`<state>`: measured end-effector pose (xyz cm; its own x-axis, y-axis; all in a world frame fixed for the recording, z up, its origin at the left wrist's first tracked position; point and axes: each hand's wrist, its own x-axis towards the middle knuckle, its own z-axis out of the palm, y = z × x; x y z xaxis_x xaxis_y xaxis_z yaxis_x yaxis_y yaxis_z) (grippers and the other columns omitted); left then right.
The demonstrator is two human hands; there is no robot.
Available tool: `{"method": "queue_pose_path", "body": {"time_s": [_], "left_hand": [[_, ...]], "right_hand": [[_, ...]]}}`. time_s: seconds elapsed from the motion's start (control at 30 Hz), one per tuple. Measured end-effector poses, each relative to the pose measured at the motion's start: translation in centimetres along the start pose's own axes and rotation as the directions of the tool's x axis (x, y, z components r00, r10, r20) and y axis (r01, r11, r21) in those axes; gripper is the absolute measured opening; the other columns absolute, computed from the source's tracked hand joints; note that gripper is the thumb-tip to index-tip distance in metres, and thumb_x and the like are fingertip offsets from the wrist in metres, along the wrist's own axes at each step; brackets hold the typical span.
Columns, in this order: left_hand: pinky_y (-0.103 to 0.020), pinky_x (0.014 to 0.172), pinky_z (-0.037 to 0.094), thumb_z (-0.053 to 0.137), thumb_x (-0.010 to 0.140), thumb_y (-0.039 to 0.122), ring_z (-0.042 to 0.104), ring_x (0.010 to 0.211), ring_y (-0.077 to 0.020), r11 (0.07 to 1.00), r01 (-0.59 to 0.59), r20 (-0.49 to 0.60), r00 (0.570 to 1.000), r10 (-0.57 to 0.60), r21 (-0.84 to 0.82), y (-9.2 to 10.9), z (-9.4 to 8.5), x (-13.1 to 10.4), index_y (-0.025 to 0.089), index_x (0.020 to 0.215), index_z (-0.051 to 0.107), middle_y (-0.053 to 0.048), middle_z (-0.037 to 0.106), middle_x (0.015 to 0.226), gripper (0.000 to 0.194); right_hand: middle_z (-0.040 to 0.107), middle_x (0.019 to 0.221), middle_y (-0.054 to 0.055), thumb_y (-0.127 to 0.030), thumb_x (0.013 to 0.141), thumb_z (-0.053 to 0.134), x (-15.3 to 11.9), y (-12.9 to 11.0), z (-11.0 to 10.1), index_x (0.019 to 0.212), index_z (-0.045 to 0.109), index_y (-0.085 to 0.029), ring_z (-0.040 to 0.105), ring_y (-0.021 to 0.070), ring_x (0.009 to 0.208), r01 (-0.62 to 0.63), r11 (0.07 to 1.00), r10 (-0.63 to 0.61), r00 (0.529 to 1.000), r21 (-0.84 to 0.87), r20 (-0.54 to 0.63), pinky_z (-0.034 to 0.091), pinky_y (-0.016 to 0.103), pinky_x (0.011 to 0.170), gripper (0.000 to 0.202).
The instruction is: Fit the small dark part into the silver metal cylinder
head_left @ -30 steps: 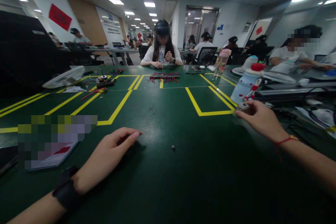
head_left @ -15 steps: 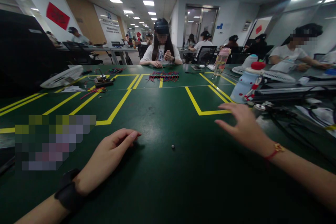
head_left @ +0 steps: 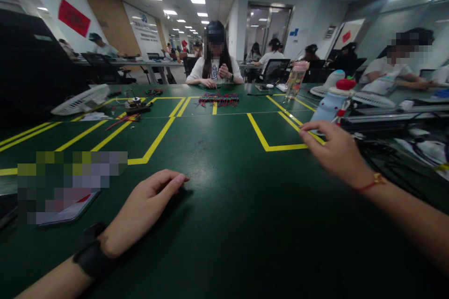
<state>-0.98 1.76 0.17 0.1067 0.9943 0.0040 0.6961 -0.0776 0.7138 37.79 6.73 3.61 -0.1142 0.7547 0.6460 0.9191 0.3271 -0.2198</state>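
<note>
My left hand, with a black band on its wrist, rests on the green table at the left, thumb and fingers pressed together. Whatever those fingertips may hold is hidden. Over the right side of the table, my right hand wears a red cord bracelet and has its thumb and index finger closed together. Anything between them is too small or hidden to name. It is nearest to the blue bottle with a red top, partly in front of it. No small ring shows on the table between my hands.
A partly blurred phone-like object lies left of my left hand. Bundled wires lie before a person seated across. A pink-capped bottle, black cables and a white fan stand or lie around.
The small metal ring that lay between my hands is gone from the table. My right hand has moved slightly up and right, and its spread fingers have closed. My left hand has hardly moved.
</note>
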Motion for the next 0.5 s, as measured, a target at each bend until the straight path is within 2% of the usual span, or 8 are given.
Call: {"method": "queue_pose_path", "body": {"time_s": [0.07, 0.13, 0.2, 0.3, 0.5], "left_hand": [[-0.03, 0.078, 0.044, 0.044, 0.087, 0.056, 0.06, 0.088, -0.0198, 1.0, 0.005, 0.014, 1.0, -0.005, -0.007, -0.1, 0.1, 0.1, 0.024, 0.097, 0.064, 0.0, 0.066, 0.093, 0.039], [-0.03, 0.079, 0.043, 0.044, 0.088, 0.056, 0.06, 0.089, -0.0197, 1.0, 0.007, 0.023, 1.0, -0.006, -0.008, -0.2, 0.1, 0.1, 0.025, 0.098, 0.064, 0.0, 0.066, 0.094, 0.038], [-0.029, 0.079, 0.042, 0.044, 0.088, 0.056, 0.06, 0.089, -0.0193, 1.0, 0.007, 0.027, 1.0, -0.007, -0.007, -0.4, 0.0, 0.1, 0.026, 0.098, 0.063, 0.001, 0.065, 0.094, 0.037], [-0.029, 0.079, 0.042, 0.044, 0.088, 0.055, 0.059, 0.091, -0.0192, 1.0, 0.01, 0.033, 0.999, -0.01, -0.013, -0.5, -0.1, -0.1, 0.026, 0.099, 0.063, 0.001, 0.065, 0.094, 0.037], [-0.03, 0.081, 0.042, 0.043, 0.088, 0.056, 0.059, 0.092, -0.0201, 1.0, 0.015, 0.03, 0.999, -0.014, -0.018, -0.5, -0.2, -0.2, 0.026, 0.099, 0.064, 0.0, 0.065, 0.097, 0.038]], "right_hand": [[0.064, 0.098, 0.01, -0.037, 0.085, 0.049, 0.5, 4.8, -2.0, 0.096, 0.062, -0.016, 0.057, 0.0177, 0.085, -0.169, 0.963, 0.163, 0.986, -0.211, -0.044, 0.039, 0.029, 0.078, 0.027], [0.065, 0.095, 0.01, -0.038, 0.083, 0.05, 0.3, 8.8, -3.3, 0.096, 0.062, -0.017, 0.057, 0.0179, 0.08, -0.307, 0.891, 0.333, 0.942, -0.333, 0.024, 0.038, 0.029, 0.072, 0.027], [0.066, 0.09, 0.008, -0.039, 0.08, 0.053, -0.3, 11.6, -3.9, 0.093, 0.063, -0.019, 0.057, 0.0174, 0.076, -0.355, 0.86, 0.419, 0.901, -0.367, 0.109, 0.038, 0.028, 0.069, 0.026], [0.066, 0.084, 0.005, -0.042, 0.078, 0.056, -1.1, 13.5, -3.8, 0.09, 0.065, -0.022, 0.057, 0.0166, 0.073, -0.384, 0.855, 0.457, 0.876, -0.35, 0.156, 0.038, 0.027, 0.066, 0.026], [0.067, 0.087, 0.005, -0.045, 0.077, 0.055, -1.3, 14.2, -3.1, 0.092, 0.066, -0.022, 0.058, 0.0166, 0.075, -0.456, 0.833, 0.507, 0.856, -0.313, 0.1, 0.039, 0.027, 0.067, 0.03]]}}
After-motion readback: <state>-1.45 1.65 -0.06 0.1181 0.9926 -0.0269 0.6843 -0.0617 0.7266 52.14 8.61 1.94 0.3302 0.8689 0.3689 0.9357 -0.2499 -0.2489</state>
